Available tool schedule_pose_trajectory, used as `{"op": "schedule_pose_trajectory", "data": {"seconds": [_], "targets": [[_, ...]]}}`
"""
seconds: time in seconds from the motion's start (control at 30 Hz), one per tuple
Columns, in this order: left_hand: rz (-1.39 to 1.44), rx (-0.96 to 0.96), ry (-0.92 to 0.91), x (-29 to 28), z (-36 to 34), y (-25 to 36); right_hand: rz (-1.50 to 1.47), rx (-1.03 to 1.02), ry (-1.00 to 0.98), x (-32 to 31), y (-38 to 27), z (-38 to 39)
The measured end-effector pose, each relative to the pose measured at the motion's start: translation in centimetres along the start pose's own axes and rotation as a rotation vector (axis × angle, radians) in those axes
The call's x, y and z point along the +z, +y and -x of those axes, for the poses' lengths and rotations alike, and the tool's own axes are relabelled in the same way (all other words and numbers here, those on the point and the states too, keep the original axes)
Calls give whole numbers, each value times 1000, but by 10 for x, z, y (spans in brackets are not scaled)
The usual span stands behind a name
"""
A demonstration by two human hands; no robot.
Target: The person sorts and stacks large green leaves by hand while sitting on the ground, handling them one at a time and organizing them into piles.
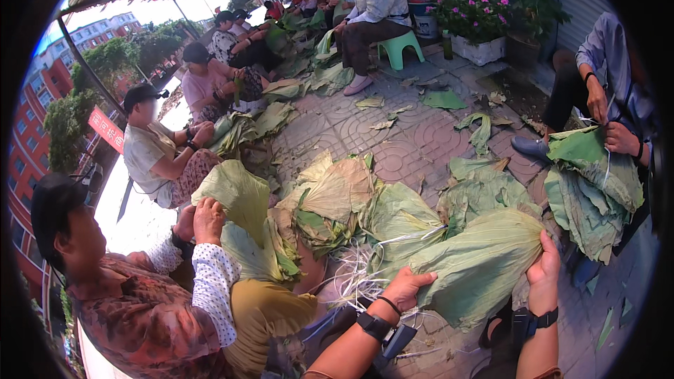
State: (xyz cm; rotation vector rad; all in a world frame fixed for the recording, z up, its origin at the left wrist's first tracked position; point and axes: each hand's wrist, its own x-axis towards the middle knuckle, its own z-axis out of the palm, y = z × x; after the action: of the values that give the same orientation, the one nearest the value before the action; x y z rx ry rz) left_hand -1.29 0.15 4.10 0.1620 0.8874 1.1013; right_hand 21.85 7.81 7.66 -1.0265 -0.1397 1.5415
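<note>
A big folded pale-green dried leaf (pixel 477 267) stretches between my hands. My left hand (pixel 407 288) is closed on its lower left edge, and my right hand (pixel 542 263) grips its narrow right end. Just behind it lies a leaf bundle (pixel 397 217) bound with white string, with more wilted leaves (pixel 477 182) beside that. A tangle of white plastic strips (pixel 347 274) lies below and left of the bundles, near my left arm. Tan and green leaves (pixel 330 189) are heaped in the middle.
A co-worker (pixel 140 302) at left holds a leaf; another (pixel 600 84) at right grips a leaf stack (pixel 590 196). Several people (pixel 210 77) sit farther back along the paved ground (pixel 330 126). A green stool (pixel 399 48) and a flower planter (pixel 477 48) stand by the wall.
</note>
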Motion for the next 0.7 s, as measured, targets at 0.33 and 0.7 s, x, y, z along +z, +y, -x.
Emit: {"op": "schedule_pose_trajectory", "data": {"seconds": [0.33,0.7], "targets": [[-426,499,332,-8,-17,11,105,-128,18,14,4,8],[-182,405,366,-16,-19,15,159,-202,74,31,5,23]]}}
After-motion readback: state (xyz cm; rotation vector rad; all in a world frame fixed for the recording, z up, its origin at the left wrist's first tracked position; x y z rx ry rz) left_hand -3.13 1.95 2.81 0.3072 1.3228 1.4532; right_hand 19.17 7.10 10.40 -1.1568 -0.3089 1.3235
